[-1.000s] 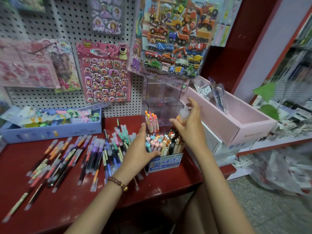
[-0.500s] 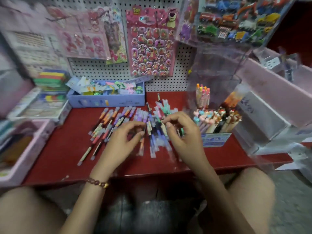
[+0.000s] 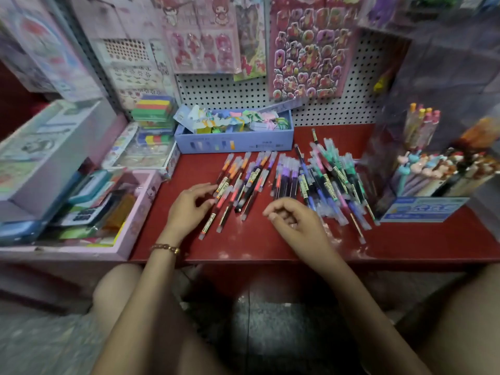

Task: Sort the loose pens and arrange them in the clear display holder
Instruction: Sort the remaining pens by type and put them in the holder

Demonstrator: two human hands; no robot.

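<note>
loose pens point(image 3: 295, 180) lie spread mid-shelf; the clear display holder point(image 3: 433, 136) stands at the red shelf's point(image 3: 270, 247) right edge. left hand point(image 3: 189, 209), fingers apart, touches orange ones; right hand point(image 3: 295, 223) hovers loosely curled, empty.

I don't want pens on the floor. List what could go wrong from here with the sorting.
1. The loose pens lie in overlapping fans; a sweep by the left hand or right hand could remix the colour groups.
2. Some pens point toward the red shelf front edge and might roll off.
3. The clear display holder stands far right, so each reach crosses the teal and blue pile.
</note>
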